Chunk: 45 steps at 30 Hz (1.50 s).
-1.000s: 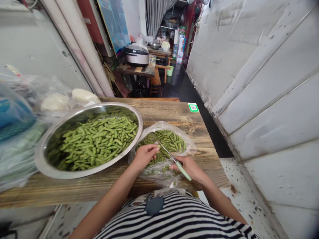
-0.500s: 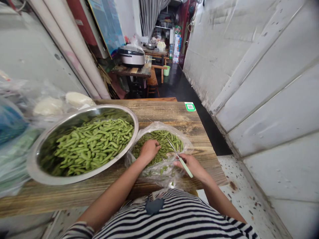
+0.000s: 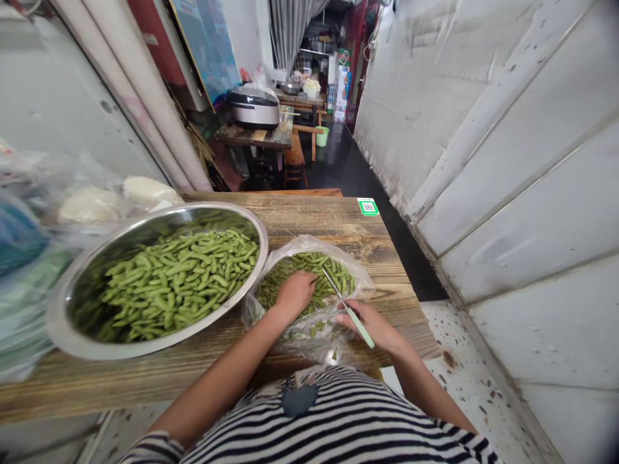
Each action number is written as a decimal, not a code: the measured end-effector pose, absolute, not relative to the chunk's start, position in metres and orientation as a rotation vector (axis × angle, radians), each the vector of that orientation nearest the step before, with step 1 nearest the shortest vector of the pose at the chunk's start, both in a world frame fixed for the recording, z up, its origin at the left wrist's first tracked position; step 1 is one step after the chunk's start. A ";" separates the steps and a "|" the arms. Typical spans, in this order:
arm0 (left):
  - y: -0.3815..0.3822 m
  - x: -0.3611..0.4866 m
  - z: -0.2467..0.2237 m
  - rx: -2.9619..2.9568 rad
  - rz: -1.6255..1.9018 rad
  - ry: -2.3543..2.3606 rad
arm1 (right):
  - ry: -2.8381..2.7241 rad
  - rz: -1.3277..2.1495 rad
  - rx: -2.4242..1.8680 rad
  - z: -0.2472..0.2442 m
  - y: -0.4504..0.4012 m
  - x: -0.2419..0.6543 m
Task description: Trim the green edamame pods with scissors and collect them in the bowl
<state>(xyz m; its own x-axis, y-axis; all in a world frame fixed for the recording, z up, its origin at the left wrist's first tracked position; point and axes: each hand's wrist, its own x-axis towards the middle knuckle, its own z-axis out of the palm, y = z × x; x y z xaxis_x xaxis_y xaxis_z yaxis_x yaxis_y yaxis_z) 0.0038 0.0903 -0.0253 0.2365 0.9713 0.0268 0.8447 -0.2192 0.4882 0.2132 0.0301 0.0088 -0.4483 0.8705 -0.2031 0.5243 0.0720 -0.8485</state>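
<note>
My left hand (image 3: 296,293) is over green bean pods (image 3: 338,276) in an open clear plastic bag (image 3: 365,278). Its fingers are bent together at the pods; whatever they pinch is too small to make out. In my right hand (image 3: 370,324) is a pair of scissors (image 3: 355,320) with pale green handles, the blades pointing up and left over the bag, close to my left fingertips. Left of the bag stands a wide steel basin (image 3: 264,241) holding a heap of green pods (image 3: 178,283).
The wooden table (image 3: 387,258) bears a green QR card (image 3: 368,206) at its far right corner. Plastic bags (image 3: 29,283) lie left of the basin. Beyond stands another table with a rice cooker (image 3: 254,107). A pale wall (image 3: 507,161) runs along the right.
My left hand has moved slightly right and forward over the pods, nearer to the scissor tips. My right hand and the scissors have hardly moved.
</note>
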 end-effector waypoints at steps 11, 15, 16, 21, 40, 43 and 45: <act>0.083 0.009 -0.016 2.141 0.482 1.705 | -1.969 1.314 -1.393 0.006 0.030 0.213; 0.088 0.010 -0.017 2.118 0.442 1.669 | -1.958 1.293 -1.403 0.005 0.029 0.214; 0.089 0.009 -0.018 2.092 0.484 1.644 | -1.954 1.290 -1.404 0.005 0.029 0.214; 0.086 -0.003 -0.016 1.576 0.840 1.538 | -1.946 1.334 -1.397 0.006 0.029 0.214; 0.044 -0.030 -0.004 0.940 1.025 1.344 | -1.836 1.723 -1.340 0.014 0.037 0.177; 0.045 -0.032 -0.001 0.784 1.020 1.230 | -1.731 1.813 -1.313 0.011 0.037 0.177; 0.046 -0.031 0.003 0.669 1.041 1.137 | -1.679 1.867 -1.268 0.011 0.034 0.179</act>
<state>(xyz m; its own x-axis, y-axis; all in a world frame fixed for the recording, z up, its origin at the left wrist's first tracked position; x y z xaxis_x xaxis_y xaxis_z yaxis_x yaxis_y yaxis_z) -0.0313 0.0456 0.0028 0.0662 0.9146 -0.3988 -0.3166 0.3983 0.8609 0.1789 0.0344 0.0110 -0.5508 0.7382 -0.3895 0.3095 -0.2528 -0.9167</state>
